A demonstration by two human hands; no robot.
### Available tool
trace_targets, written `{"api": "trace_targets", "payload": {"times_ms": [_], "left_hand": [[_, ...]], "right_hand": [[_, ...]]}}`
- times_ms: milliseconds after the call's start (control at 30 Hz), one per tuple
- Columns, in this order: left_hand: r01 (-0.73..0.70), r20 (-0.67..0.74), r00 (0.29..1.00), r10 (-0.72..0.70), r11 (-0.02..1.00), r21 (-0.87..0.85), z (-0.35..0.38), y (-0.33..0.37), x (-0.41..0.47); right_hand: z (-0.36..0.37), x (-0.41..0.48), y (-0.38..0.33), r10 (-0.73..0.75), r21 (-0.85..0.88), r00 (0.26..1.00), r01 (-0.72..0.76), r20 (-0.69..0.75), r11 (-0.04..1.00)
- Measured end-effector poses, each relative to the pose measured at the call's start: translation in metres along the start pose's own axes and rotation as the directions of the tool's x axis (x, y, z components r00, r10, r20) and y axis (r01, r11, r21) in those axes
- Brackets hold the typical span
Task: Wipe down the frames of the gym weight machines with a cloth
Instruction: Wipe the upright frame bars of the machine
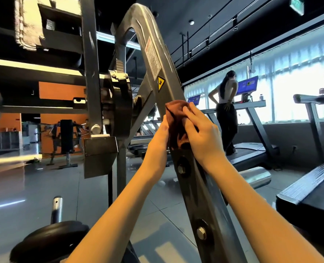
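Gym floor tiled, glossy. Treadmills right, by windows; person on one. Slanted grey frame centre, bolts low, warning label high. Brown cloth on frame, just below label. Right hand flat on cloth, fingers extended, pressing. Left hand at cloth's left edge; fingers hidden, grip cannot be told. Weight plate lower left.

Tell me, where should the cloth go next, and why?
Probably slide the rust-brown cloth up the slanted grey metal frame beam toward the yellow triangular warning sticker: the left hand and right hand touch it just below, with more beam above.
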State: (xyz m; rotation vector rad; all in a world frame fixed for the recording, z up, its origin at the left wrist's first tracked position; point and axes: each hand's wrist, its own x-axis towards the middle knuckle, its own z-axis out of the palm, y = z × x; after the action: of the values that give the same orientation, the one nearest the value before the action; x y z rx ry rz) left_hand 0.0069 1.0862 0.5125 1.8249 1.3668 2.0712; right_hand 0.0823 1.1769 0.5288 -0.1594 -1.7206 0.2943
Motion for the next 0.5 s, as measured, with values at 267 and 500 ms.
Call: {"api": "trace_targets", "payload": {"times_ms": [267, 500], "left_hand": [[0.001, 0.039, 0.999, 0.004, 0.993, -0.116, 0.018, -0.001, -0.016], [-0.005, -0.008, 1.000, 0.005, 0.996, -0.086, 0.013, -0.011, -0.021]], "right_hand": [[-0.022, -0.068, 0.017, -0.035, 0.019, 0.999, 0.035, 0.031, 0.999], [-0.014, -0.057, 0.011, -0.004, 0.030, 1.000, 0.004, -0.007, 1.000]]}}
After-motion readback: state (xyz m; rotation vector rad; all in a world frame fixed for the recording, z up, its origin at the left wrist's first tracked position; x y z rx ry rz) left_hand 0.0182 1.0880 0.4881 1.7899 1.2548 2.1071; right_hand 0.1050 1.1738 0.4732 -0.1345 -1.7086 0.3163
